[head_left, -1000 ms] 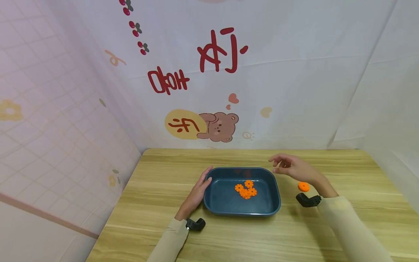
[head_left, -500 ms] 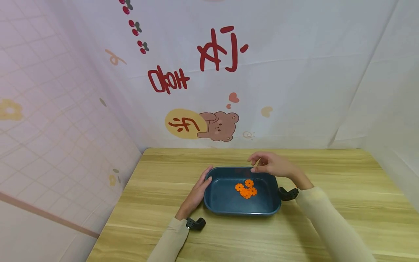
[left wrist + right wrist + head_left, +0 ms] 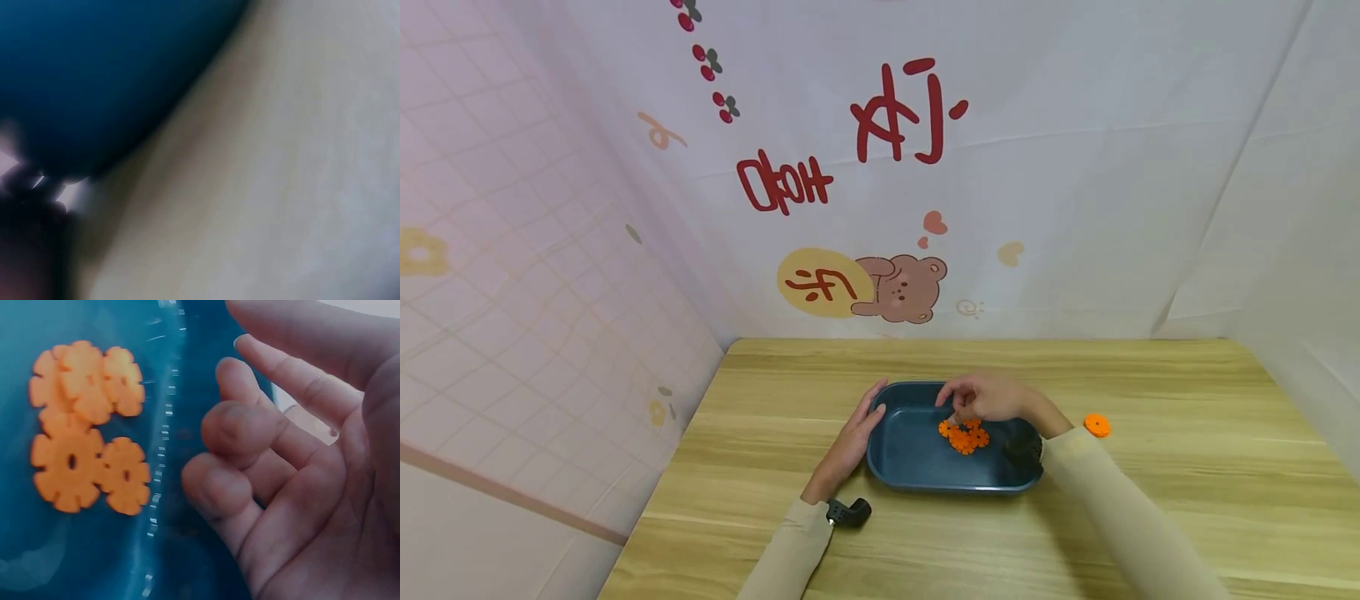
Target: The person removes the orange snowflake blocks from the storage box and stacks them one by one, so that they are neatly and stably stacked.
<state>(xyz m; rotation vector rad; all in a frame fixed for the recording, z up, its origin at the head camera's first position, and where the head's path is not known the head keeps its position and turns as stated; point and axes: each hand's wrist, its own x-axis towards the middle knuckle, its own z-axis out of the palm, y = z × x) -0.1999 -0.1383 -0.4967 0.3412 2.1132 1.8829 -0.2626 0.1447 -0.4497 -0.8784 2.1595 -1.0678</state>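
Note:
A dark blue rectangular tray (image 3: 917,479) sits on the table, with several orange notched building discs (image 3: 69,459) bunched on its floor. My left hand (image 3: 852,437) holds the tray's left side, thumb over the rim and fingers along the outer wall. Over the tray's back right part is my right hand (image 3: 992,398), its thumb and forefinger reaching down by the discs and partly covering them in the head view. The right wrist view has its fingers (image 3: 231,428) loosely bent, apart from the discs, with nothing between them. In the left wrist view only blurred tray wall (image 3: 106,75) shows.
More orange discs (image 3: 1097,425) lie on the wooden table (image 3: 1165,400) right of the tray. A printed white cloth (image 3: 1075,208) hangs behind the table, with further cloth at both sides. Black wrist cameras (image 3: 848,512) are strapped to both wrists.
My right hand has moved left from beyond the tray's right rim, then down over the discs. The discs right of the tray are uncovered again. My left hand and the tray stay put.

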